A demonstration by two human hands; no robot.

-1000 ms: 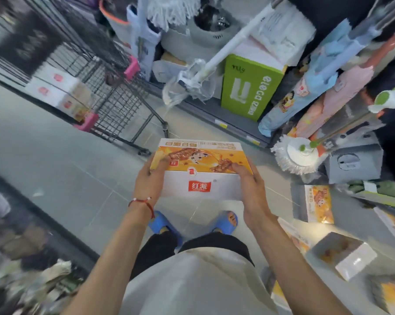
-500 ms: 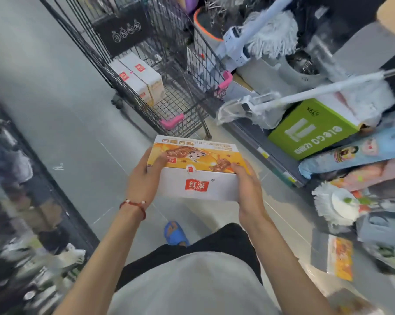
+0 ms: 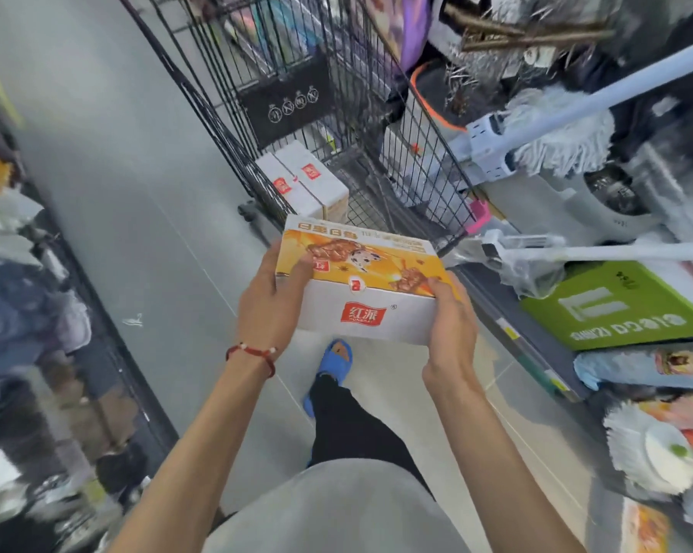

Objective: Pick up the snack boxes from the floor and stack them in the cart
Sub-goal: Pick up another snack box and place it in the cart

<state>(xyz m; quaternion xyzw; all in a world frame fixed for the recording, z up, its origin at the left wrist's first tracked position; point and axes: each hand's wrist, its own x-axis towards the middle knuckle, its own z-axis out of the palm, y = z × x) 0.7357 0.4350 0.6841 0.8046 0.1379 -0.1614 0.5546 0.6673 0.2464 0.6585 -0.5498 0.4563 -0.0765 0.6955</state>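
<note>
I hold an orange-and-white snack box level in front of my waist. My left hand grips its left end with the thumb on top. My right hand grips its right end. Straight ahead stands the black wire cart, its near edge just beyond the box. Two white snack boxes lie side by side in the cart's left part. Another snack box lies on the floor at the bottom right, partly cut off.
Mops, a green carton and rolled mats crowd the shelf edge on the right. A dark shelf of goods lines the left. Grey floor runs between. My blue slipper steps forward below the box.
I have walked towards the cart with the box held in both hands; the cart now lies straight ahead and much nearer. The loose boxes on the floor have slid out to the right.
</note>
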